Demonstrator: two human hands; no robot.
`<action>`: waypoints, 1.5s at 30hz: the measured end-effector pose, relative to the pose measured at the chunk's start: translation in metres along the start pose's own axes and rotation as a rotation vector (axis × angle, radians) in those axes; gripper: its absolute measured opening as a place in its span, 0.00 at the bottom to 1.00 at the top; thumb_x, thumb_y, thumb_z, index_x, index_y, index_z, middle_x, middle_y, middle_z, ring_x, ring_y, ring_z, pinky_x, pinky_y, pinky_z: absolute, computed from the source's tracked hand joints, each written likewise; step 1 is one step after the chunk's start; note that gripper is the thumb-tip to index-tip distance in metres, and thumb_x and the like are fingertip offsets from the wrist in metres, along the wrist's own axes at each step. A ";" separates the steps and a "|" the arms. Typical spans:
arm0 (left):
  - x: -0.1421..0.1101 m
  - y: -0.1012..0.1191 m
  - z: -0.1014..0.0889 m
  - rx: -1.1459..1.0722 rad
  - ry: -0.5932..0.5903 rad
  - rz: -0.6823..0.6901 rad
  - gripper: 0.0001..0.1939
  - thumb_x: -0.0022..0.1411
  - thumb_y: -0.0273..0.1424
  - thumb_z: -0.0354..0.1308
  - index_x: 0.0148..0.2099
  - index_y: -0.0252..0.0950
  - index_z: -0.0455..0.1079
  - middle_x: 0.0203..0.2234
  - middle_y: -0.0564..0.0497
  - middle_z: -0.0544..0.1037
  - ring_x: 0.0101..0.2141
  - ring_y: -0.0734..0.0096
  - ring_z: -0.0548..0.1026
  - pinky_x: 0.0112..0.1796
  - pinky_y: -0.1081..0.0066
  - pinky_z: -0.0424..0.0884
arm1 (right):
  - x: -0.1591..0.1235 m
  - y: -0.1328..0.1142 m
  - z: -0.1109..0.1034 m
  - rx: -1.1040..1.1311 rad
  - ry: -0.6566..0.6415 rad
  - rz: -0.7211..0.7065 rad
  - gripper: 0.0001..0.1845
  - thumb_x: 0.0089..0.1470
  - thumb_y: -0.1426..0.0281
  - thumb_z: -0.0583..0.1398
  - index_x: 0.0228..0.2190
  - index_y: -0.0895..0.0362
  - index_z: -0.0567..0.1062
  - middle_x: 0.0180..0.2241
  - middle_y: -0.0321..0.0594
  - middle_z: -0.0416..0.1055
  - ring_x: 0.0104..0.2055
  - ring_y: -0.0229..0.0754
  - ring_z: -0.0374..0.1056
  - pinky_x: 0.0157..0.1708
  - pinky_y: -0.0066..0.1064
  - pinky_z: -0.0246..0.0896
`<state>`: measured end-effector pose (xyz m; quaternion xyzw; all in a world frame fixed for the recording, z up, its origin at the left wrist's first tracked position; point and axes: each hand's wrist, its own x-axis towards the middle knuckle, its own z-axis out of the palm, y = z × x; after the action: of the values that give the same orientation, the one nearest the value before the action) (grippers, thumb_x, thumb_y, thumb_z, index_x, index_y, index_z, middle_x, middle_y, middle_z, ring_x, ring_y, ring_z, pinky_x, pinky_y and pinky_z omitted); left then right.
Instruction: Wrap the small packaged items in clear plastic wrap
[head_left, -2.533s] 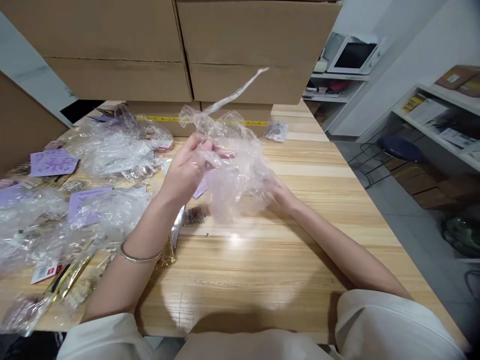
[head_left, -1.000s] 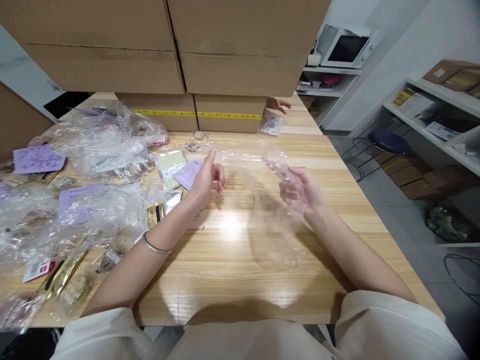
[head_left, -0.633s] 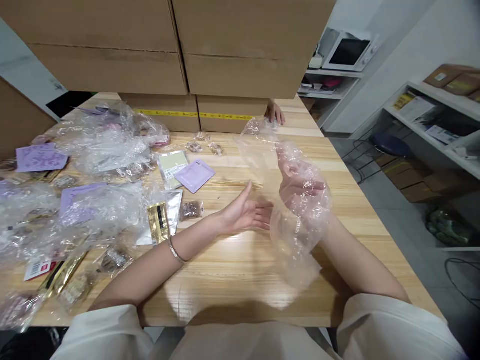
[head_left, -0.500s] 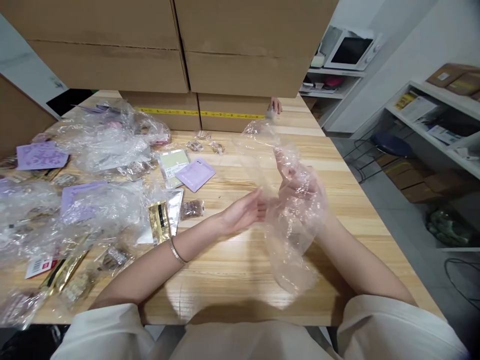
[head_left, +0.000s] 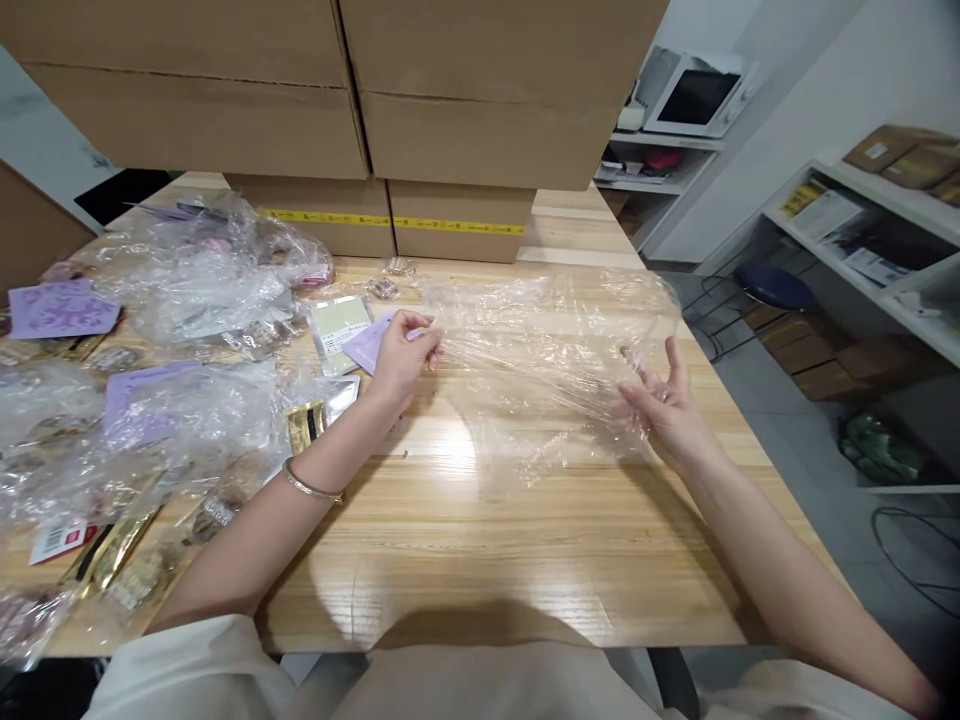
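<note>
A thin clear plastic bag is stretched sideways between my two hands, just above the table. My left hand pinches its left end, with the fingers closed. At its right end, my right hand grips the crumpled plastic, some fingers sticking out. Whether part of that hand is inside the bag, I cannot tell. Behind my left hand lies a purple sachet, partly covered by it. Beside that sachet is a green and white packet. A gold sachet lies left of my left forearm.
Crumpled clear bags with small packets cover the table's left side. Large cardboard boxes are stacked at the back. Small wrapped pieces lie before them. Beyond the table's right edge stand a stool and shelves.
My hands have moved apart, the left one leftward and the right one rightward. The bag, bunched around my right hand before, is now spread between both. Another person's hand at the back is gone.
</note>
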<state>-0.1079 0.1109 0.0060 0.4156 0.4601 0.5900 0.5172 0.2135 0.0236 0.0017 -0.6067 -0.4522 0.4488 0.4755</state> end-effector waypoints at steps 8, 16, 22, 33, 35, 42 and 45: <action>0.000 -0.006 -0.018 0.761 0.071 0.328 0.14 0.57 0.21 0.57 0.46 0.36 0.65 0.56 0.38 0.62 0.47 0.59 0.76 0.49 0.56 0.73 | 0.020 0.022 -0.008 0.003 0.210 0.162 0.61 0.43 0.65 0.68 0.68 0.44 0.39 0.60 0.52 0.63 0.30 0.41 0.72 0.29 0.40 0.75; -0.065 -0.016 0.022 1.198 -0.655 0.263 0.32 0.70 0.47 0.48 0.70 0.39 0.54 0.72 0.39 0.45 0.70 0.37 0.35 0.65 0.37 0.36 | -0.053 0.002 0.004 -1.087 -0.220 -0.052 0.45 0.54 0.50 0.60 0.66 0.54 0.55 0.36 0.50 0.77 0.35 0.59 0.75 0.33 0.52 0.69; -0.067 -0.039 0.018 1.278 -1.014 0.239 0.37 0.67 0.54 0.49 0.73 0.49 0.49 0.73 0.46 0.34 0.69 0.40 0.25 0.64 0.38 0.25 | -0.055 -0.049 0.006 -1.361 -0.217 -0.208 0.40 0.59 0.41 0.49 0.62 0.53 0.65 0.47 0.58 0.76 0.47 0.68 0.73 0.38 0.59 0.68; -0.011 0.014 -0.023 1.380 -0.547 0.316 0.23 0.66 0.32 0.52 0.61 0.35 0.68 0.63 0.37 0.66 0.64 0.43 0.61 0.63 0.41 0.52 | 0.022 0.040 0.063 -1.127 -0.511 -0.626 0.36 0.65 0.48 0.49 0.69 0.44 0.48 0.72 0.37 0.37 0.74 0.54 0.30 0.69 0.58 0.28; 0.003 0.016 -0.036 1.619 -0.345 0.165 0.31 0.61 0.30 0.56 0.66 0.29 0.61 0.66 0.29 0.59 0.66 0.33 0.55 0.61 0.36 0.52 | 0.019 0.042 0.063 -1.162 -0.484 -0.627 0.36 0.65 0.48 0.47 0.69 0.45 0.48 0.72 0.38 0.37 0.74 0.55 0.29 0.69 0.58 0.28; 0.022 0.036 -0.054 1.910 -0.061 -0.001 0.25 0.67 0.25 0.43 0.62 0.19 0.61 0.45 0.27 0.77 0.48 0.45 0.77 0.47 0.56 0.73 | 0.020 0.043 0.063 -1.253 -0.457 -0.635 0.37 0.66 0.47 0.45 0.69 0.48 0.48 0.73 0.40 0.37 0.74 0.54 0.30 0.69 0.57 0.30; 0.023 0.049 -0.055 1.902 0.203 0.085 0.30 0.68 0.22 0.38 0.71 0.25 0.48 0.51 0.27 0.74 0.44 0.48 0.79 0.42 0.56 0.75 | 0.020 0.044 0.063 -1.254 -0.448 -0.650 0.36 0.66 0.47 0.45 0.69 0.47 0.49 0.72 0.39 0.38 0.74 0.54 0.31 0.70 0.56 0.31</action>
<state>-0.1747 0.1252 0.0409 0.6250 0.7738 0.0208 -0.1011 0.1616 0.0479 -0.0527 -0.4939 -0.8666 0.0559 0.0447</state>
